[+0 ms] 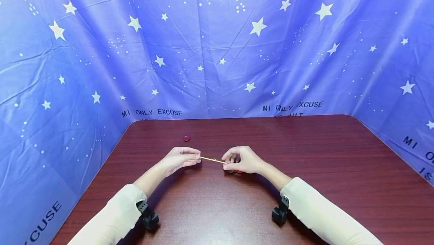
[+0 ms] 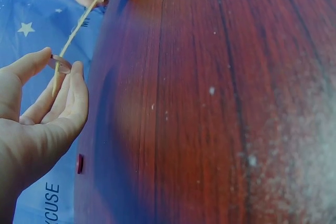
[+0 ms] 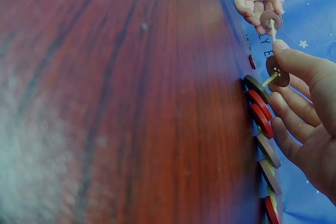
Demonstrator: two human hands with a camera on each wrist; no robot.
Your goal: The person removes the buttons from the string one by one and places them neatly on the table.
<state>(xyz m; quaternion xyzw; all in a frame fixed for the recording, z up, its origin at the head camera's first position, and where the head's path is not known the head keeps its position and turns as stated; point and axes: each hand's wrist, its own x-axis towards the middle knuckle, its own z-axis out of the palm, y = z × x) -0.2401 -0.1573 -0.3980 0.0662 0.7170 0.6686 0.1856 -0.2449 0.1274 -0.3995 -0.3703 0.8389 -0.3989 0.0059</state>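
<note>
My left hand [image 1: 181,159] pinches a brown button [image 2: 60,64] between thumb and fingers. A yellow string [image 2: 79,27] passes through that button, and its short end sticks out beyond it. Opposite, my right hand [image 1: 249,160] pinches another brown button [image 3: 278,72] on the same string, between thumb and fingers. The string runs taut between both hands, just above the table. Beside the right fingers, a dark button [image 3: 256,88], a red button [image 3: 261,120] and several others stand in a row along the string.
A loose dark red button [image 1: 187,138] lies on the reddish-brown wooden table [image 1: 210,207], beyond the left hand. Blue star-patterned cloth [image 1: 210,49] hangs behind and at both sides of the table. Black camera mounts [image 1: 149,216] sit at both wrists.
</note>
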